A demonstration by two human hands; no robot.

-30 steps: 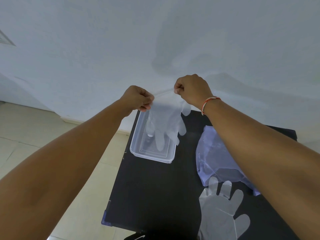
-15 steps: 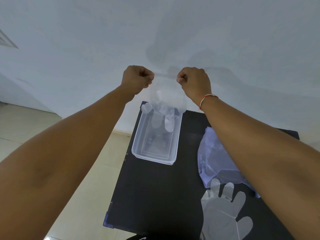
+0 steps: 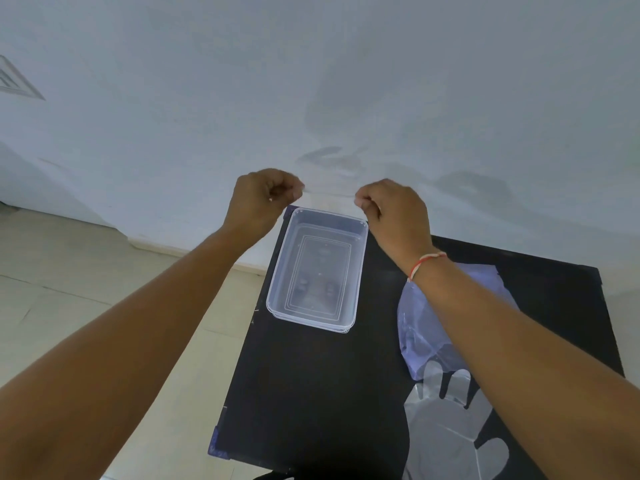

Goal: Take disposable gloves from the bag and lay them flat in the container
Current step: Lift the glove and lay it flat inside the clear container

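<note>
Both hands, left hand [image 3: 265,199] and right hand [image 3: 388,211], pinch a glove's cuff [image 3: 329,195] taut at the container's [image 3: 273,299] twelve o'clock, fingers closed narrow; this spreads it flat, I judge.

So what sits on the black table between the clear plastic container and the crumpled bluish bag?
Nothing: the head view shows only bare black table between container and bag.

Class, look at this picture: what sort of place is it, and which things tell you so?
Probably a plain indoor room: a bare white wall, pale floor tiles, and a small black table against the wall.
</note>
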